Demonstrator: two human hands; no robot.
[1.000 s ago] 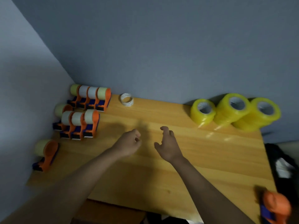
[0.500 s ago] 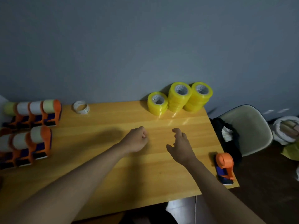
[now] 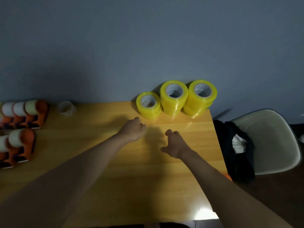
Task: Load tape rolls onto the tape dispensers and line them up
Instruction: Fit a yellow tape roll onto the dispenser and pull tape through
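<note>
Tape rolls [image 3: 174, 97], yellow with pale cores, stand in three stacks at the far right corner of the wooden surface [image 3: 128, 178], close against the wall; the left stack [image 3: 148, 105] is lower than the middle one and the right stack [image 3: 202, 97]. Along the left edge sit loaded tape dispensers [image 3: 35, 112], orange with dark bases, in two rows: a far row near the back edge and a nearer row [image 3: 21, 145] part cut off by the frame. They are blurred, so their count cannot be told. A small pale ring of tape [image 3: 66, 108] lies flat at the far edge, just beside the far row of dispensers. Both bare forearms reach over the middle of the surface. The left hand [image 3: 134, 130] has its fingers curled into a loose fist with nothing visibly in it, near the lowest stack but apart from it. The right hand [image 3: 175, 145] has its fingers relaxed and slightly bent, thumb spread, holding nothing. Off the right edge stands a pale chair [image 3: 271, 139] with dark cloth [image 3: 236, 155] draped on its seat.
</note>
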